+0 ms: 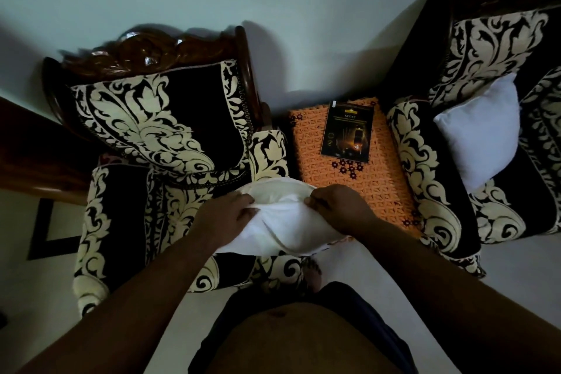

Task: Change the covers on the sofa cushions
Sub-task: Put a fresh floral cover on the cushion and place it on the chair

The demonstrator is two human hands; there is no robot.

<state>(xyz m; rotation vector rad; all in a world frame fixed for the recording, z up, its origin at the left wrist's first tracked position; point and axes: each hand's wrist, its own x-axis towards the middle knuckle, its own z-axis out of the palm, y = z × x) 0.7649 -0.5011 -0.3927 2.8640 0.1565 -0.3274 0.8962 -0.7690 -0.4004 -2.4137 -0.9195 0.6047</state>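
The white cushion (273,222) sits on the near edge of the left armchair (158,143), its fabric bunched at the top. The left hand (226,215) curls over the cushion's left side, gripping the cloth; the right hand (337,206) pinches the fabric's edge at the top right. Just right of the chair stands an orange patterned side table (379,185) bearing a dark box (347,132). Further right, a second white cushion (482,127) leans on another armchair (473,70).

White cushion (282,222) bunched over patterned armchair seat front, second white cushion (482,130) tilted on right chair
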